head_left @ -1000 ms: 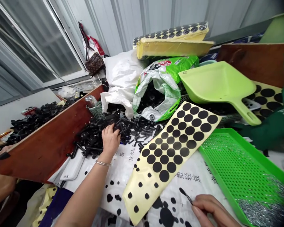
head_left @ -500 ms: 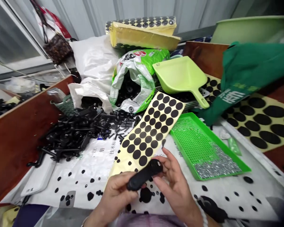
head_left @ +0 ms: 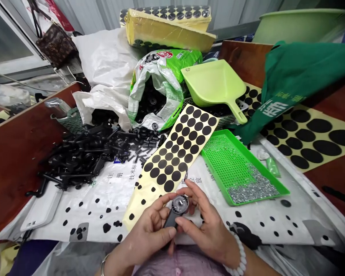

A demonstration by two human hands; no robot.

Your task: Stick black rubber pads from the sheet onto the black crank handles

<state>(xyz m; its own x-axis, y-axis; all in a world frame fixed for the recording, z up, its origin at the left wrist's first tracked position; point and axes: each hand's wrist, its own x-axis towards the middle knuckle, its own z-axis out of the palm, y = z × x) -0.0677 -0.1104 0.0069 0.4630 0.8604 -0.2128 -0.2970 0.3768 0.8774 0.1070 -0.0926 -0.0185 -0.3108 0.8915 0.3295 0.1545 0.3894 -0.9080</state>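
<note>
view: head-worn | faces: forward-down over cluttered table (head_left: 109,191) | range: close to hands | shared views: single

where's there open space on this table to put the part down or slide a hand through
Open patches: the white printed sheet between the black parts pile and the dot sheet, and the strip in front of the green tray, right of the hands. Crowded: the back, where bags, scoop and pile meet.

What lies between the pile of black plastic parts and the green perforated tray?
In the head view, the yellow sheet of black round stickers lies slanted between the pile of black parts and the green tray, on the white printed sacking.
</note>
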